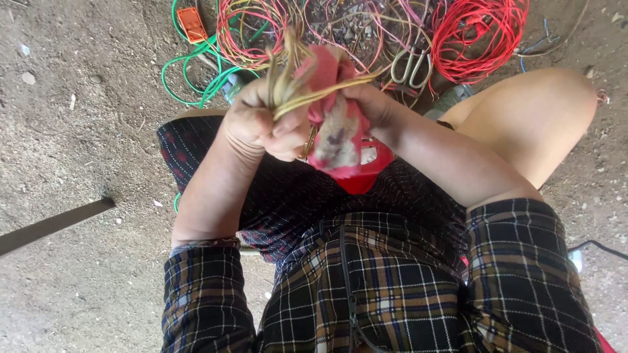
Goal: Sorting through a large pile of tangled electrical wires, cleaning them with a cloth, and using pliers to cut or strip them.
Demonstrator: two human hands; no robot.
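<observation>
My left hand (pixel 265 121) is closed around a bundle of yellowish stripped wires (pixel 288 82) that stick up above my fist. Several strands bend to the right toward my right hand (pixel 366 104), which grips a dirty red rag (pixel 337 127) wrapped around the wires. The rag hangs down between my two hands, over my lap. Both hands are held close together above my knees.
On the dirt ground ahead lie coils of red wire (pixel 477 33), green wire (pixel 196 72) and mixed pink and yellow wire (pixel 252 29). Metal scissors (pixel 411 68) and an orange box (pixel 191 23) lie among them. A dark bar (pixel 55 225) lies at left.
</observation>
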